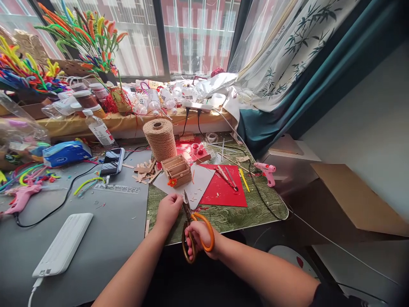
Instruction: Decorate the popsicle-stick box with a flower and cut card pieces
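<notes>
My right hand (200,236) is wrapped round the orange handles of a pair of scissors (208,228), whose blades point up and away from me, slightly parted. Close beside the blade tips, my left hand (169,209) is closed in a pinch; what it holds, if anything, is too small to make out. Just beyond both hands stands a small box built of wooden sticks (179,169), with an orange flower (172,182) at its front left corner. The box rests on a white sheet (204,181) strewn with small scraps. Behind it is a large spool of twine (159,138).
A red sheet (223,198) carries pens and a craft knife, with a yellow tool (244,180) beside it. Pink glue guns lie at the right (266,171) and far left. Left are loose wooden sticks (145,171), a phone (111,162) and a white power bank (64,243).
</notes>
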A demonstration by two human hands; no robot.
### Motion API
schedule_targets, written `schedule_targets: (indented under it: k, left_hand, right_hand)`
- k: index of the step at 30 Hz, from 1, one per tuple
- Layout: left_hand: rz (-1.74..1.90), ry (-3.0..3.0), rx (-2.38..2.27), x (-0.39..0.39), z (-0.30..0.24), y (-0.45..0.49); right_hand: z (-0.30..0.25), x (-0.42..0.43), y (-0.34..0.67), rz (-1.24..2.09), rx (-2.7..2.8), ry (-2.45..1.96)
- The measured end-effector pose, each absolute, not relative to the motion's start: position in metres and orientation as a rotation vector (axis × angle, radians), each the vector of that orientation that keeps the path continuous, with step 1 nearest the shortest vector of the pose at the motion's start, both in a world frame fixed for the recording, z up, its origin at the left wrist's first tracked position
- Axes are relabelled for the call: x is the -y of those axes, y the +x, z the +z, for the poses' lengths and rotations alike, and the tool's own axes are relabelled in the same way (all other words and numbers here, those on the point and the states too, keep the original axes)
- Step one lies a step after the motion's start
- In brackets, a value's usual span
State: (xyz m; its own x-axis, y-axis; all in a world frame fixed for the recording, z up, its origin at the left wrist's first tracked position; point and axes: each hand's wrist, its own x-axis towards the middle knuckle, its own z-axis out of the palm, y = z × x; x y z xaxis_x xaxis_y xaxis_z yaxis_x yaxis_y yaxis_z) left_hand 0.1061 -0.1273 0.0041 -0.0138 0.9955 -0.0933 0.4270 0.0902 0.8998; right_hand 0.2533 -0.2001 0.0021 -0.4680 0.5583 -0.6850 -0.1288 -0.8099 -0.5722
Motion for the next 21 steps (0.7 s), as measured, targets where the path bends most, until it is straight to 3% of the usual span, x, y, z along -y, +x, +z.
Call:
schedule_targets:
  k: [11, 17, 21]
  left_hand:
    - [0.922, 1.466, -1.640, 0.128, 0.001, 0.109]
    - [0.896, 1.429, -1.632, 0.126, 0.003, 0.107]
    - [0.956, 1.381, -1.566, 0.125, -0.003, 0.102]
  right_hand:
    - [0.007, 0.211, 0.248, 2.222, 0.627, -1.369]
    - [0.003, 0.213, 0.250, 1.924, 0.845, -1.435]
    - [-0.007, 0.211, 0.253, 2.006, 0.812, -1.288]
